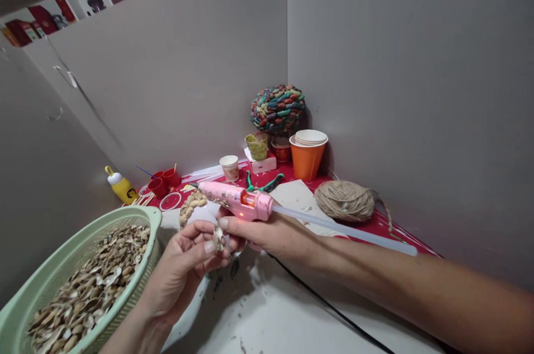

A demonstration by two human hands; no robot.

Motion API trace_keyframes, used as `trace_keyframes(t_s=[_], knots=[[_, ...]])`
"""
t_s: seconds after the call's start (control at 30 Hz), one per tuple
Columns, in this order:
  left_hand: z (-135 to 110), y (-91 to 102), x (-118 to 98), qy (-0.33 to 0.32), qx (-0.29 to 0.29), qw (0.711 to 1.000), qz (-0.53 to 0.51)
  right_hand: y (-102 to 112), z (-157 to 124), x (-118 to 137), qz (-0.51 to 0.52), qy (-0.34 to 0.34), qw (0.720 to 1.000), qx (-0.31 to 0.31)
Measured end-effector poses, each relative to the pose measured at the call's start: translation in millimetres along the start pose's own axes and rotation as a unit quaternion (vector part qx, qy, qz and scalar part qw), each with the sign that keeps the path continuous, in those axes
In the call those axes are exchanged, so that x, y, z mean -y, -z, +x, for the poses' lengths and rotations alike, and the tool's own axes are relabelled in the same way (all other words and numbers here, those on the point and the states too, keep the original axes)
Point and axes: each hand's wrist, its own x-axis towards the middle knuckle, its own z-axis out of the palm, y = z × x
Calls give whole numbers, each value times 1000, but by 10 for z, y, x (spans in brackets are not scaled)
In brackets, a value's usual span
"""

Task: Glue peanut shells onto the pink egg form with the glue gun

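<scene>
My right hand [271, 234] grips a pink glue gun [240, 201] whose nozzle points left; a long clear glue stick [346, 229] sticks out of its back and an orange light glows on its side. My left hand [183, 270] pinches a small pale shell piece [218, 238] just under the gun, fingertips touching the right hand's fingers. A green basket [137, 220] full of nut shells [83, 293] sits at the lower left, beside my left wrist.
A black cord [325, 304] runs across the white table. Behind stand a ball of twine [344, 201], an orange cup [307, 159] with paper cups stacked in it, red cups [164, 180], a yellow bottle [120, 184], green pliers [262, 183] and a multicoloured braided ball [278, 108].
</scene>
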Motion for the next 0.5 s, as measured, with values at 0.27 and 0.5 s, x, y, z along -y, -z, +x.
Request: trace_keyframes(t_s=[0.27,0.5], knots=[[2,26,34,18,24,999,-23,-28,-28,48,-6,23,1000,12],[0,35,38,29,40,998,-44,-19,-72,5,-55,32,998,24]])
